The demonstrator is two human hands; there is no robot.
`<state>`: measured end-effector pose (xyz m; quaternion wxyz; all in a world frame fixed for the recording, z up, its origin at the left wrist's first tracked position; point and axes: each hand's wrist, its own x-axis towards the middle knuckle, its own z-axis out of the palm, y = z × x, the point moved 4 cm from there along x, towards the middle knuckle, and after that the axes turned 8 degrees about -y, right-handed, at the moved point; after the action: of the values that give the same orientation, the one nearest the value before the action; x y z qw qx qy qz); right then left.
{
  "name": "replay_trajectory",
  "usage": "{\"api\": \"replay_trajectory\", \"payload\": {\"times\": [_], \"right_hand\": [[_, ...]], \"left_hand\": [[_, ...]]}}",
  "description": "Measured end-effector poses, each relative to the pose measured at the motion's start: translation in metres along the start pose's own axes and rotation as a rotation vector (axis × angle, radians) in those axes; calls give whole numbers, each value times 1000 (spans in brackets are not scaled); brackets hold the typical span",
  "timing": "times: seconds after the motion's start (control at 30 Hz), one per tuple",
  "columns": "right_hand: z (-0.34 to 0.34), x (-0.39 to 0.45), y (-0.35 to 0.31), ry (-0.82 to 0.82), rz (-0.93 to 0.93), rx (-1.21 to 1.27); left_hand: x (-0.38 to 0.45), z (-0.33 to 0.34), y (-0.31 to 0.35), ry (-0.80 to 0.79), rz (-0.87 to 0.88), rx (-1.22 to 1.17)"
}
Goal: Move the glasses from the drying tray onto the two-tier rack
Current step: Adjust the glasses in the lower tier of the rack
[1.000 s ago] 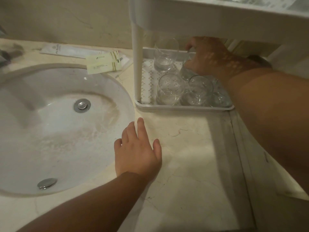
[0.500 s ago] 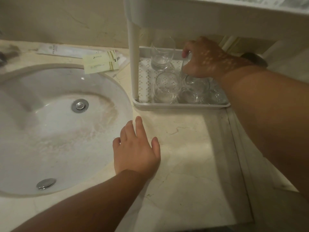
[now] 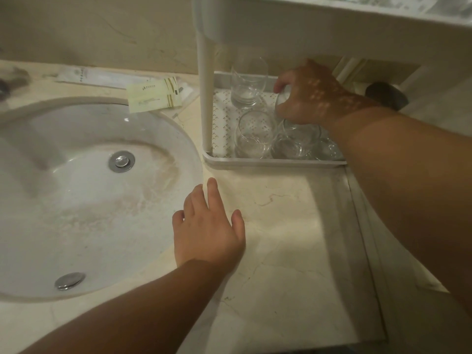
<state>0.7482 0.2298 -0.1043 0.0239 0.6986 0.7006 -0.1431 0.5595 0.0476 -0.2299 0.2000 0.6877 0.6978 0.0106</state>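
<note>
Several glasses (image 3: pixel 254 135) crowding rack (image 3: pixel 275 162), right hand (image 3: pixel 310 95) gripping one, left hand (image 3: pixel 208 231) flat beside sink (image 3: pixel 84 190)

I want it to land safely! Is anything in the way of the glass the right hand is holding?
No. The right hand grips the glass over a free patch of the lower tier; other glasses stand beside it.

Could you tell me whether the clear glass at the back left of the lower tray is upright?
Upright: the clear back-left glass stands on its base, open rim upward.
</note>
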Motion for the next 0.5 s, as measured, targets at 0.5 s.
{"api": "replay_trajectory", "payload": {"times": [0.5], "right_hand": [[-9, -1, -18, -130, -22, -133]], "left_hand": [[1, 0, 0, -15, -6, 7]]}}
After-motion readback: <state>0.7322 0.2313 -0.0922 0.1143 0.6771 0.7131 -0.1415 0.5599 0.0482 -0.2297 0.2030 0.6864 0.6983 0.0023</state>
